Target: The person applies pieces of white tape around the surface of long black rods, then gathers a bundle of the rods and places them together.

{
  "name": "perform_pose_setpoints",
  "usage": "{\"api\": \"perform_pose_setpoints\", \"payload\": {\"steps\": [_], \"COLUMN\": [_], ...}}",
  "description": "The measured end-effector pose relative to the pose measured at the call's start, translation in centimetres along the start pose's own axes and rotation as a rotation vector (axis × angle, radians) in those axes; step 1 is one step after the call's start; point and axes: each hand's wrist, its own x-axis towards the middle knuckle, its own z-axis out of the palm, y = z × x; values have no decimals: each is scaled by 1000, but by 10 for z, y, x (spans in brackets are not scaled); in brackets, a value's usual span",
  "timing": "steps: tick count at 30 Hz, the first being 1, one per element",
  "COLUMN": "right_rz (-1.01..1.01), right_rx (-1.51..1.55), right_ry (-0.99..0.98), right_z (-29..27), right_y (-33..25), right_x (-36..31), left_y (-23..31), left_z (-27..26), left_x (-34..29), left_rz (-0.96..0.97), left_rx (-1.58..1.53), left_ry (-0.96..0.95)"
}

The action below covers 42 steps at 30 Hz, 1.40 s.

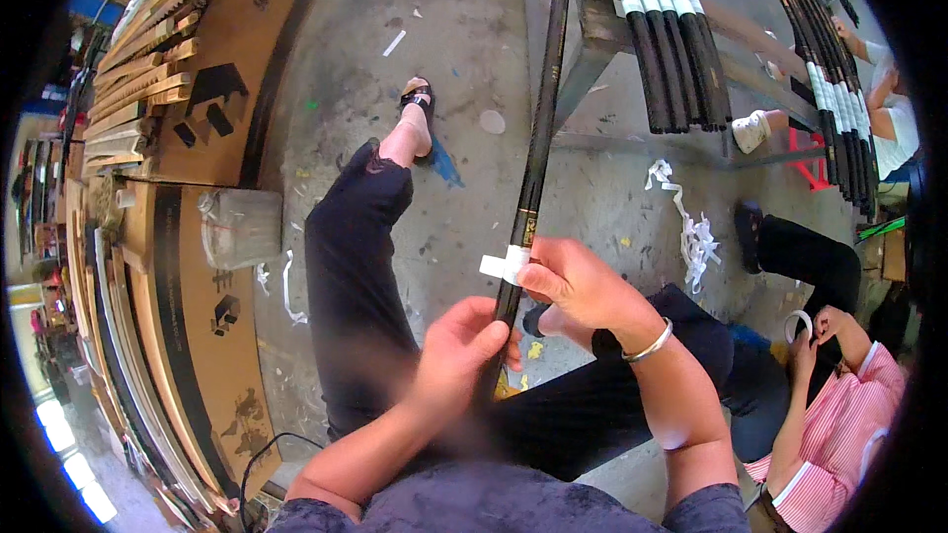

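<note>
A long black rod [537, 153] with gold markings slants from the top of the view down toward my lap. My left hand [459, 350] is closed round its lower part, with the thumb lying along the rod. Just above, my right hand [583, 281] has its thumb and fingers pressed at a band of white tape [515, 262] on the rod. A short white end of tape sticks out to the left of the rod. The fingertips behind the rod are partly hidden.
Several black rods with white bands [657, 79] lie across a metal-legged rack at upper right; more rods [839, 123] rest farther right. Cardboard boxes [222, 336] and wood strips stand at left. Tape scraps [696, 247] litter the floor. A co-worker in a striped shirt [839, 424] sits at right.
</note>
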Motion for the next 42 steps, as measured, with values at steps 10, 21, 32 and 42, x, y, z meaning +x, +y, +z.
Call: {"api": "perform_pose_setpoints", "payload": {"steps": [10, 21, 32, 42], "right_rz": [-11, 31, -13, 11], "right_rx": [39, 39, -42, 13], "right_ry": [-11, -20, -5, -39], "right_z": [0, 0, -3, -6], "right_y": [-7, -8, 1, -15], "right_x": [-3, -5, -8, -10], "left_y": [-7, -6, 4, -1], "left_z": [0, -2, 1, 5], "left_x": [4, 5, 3, 6], "left_rz": [104, 4, -39, 9], "left_rx": [92, 279, 24, 66], "left_ry": [-55, -49, -27, -65]}}
